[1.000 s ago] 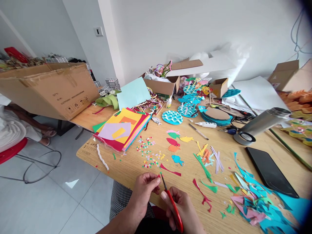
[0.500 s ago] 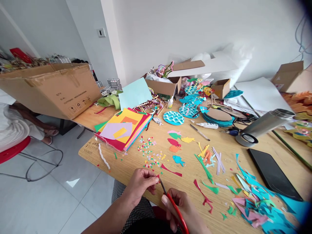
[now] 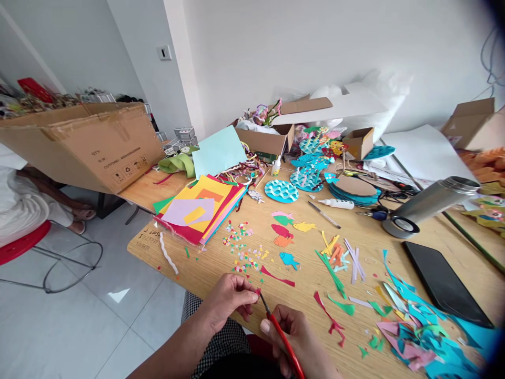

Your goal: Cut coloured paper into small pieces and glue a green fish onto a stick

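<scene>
Beyond our left hand [image 3: 232,296] and right hand [image 3: 294,330], paper fish [image 3: 289,260] lie on the bench [image 3: 215,263], with paper bits [image 3: 265,253] to their left and paper strips [image 3: 330,271] to their right. We have a paper stack [image 3: 185,211] farther left, a pen [image 3: 324,215] and bottle [image 3: 340,203] behind the strips, and, farther right, a phone [image 3: 445,284] before a flask [image 3: 437,202].

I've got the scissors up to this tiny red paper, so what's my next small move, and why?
Probably one careful snip: your right hand holds the scissors, their tips right by the red paper pinched in your left hand.
</scene>
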{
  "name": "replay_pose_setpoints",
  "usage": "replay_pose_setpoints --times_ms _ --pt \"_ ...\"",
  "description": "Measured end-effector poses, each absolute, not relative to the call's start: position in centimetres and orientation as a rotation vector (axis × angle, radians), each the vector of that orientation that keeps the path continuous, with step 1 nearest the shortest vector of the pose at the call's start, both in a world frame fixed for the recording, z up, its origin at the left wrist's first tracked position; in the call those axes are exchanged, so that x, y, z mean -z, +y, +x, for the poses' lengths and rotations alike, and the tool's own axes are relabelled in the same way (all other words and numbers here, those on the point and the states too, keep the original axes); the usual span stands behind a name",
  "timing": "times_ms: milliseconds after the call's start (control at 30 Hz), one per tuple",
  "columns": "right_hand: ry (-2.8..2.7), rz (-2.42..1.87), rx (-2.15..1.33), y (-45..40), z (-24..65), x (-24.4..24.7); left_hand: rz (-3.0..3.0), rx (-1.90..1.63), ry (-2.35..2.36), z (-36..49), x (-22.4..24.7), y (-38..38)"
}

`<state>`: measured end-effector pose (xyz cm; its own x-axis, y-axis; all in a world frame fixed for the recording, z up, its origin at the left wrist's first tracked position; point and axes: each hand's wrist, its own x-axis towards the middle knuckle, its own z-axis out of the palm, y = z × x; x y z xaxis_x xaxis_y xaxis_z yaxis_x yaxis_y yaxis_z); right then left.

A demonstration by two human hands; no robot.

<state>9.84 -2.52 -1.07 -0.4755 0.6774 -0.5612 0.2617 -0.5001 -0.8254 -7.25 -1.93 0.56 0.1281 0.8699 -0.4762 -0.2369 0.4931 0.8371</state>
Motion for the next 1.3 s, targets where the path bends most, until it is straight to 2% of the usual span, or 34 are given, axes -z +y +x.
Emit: replay_pose_setpoints --times_ms 367,600,1300 --pt "-1.372 -1.469 -2.022 -2.6 9.6 1.1 0.620 -0.973 1.173 -6.7 -0.7 -1.8" --pt "-1.373 -1.330 -1.985 -2.9 9.7 1.0 0.639 -0.983 1.190 -6.6 -0.5 -1.8" --pt "-1.271 -1.286 -2.043 -3.2 9.5 1.7 0.656 -0.975 1.202 -6.2 -0.7 -1.8"
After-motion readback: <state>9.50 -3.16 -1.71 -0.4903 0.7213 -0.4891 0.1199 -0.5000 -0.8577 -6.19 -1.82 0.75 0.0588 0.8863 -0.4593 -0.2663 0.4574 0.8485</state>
